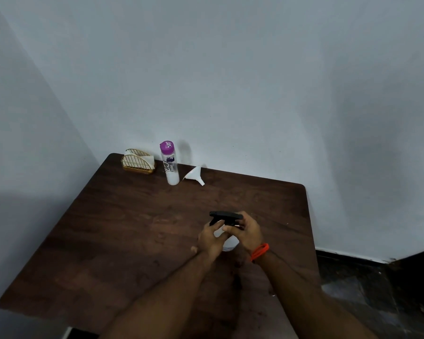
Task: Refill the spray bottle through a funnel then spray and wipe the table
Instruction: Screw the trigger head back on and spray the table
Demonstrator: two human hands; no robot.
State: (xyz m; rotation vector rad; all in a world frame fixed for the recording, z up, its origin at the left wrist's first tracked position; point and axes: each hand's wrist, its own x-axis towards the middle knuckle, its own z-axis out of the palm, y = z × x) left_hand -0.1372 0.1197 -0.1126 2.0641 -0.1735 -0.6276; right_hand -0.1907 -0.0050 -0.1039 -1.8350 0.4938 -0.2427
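spray bottle (227, 220): black head, upright | funnel (194, 175): white, apparently tipped over

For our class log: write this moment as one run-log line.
both hands on spray bottle head | funnel lying unused | refill bottle capped

The table (137, 231) was set into a corner between two walls. At its far edge three things were placed in a row: the napkin holder (138, 162) at the left, the bottle (170, 163) just to its right, and the funnel (194, 175) laid on its side further right. Nearer, the spray bottle (227, 227) was held upright between the left hand (209, 239) and the right hand (246, 232)
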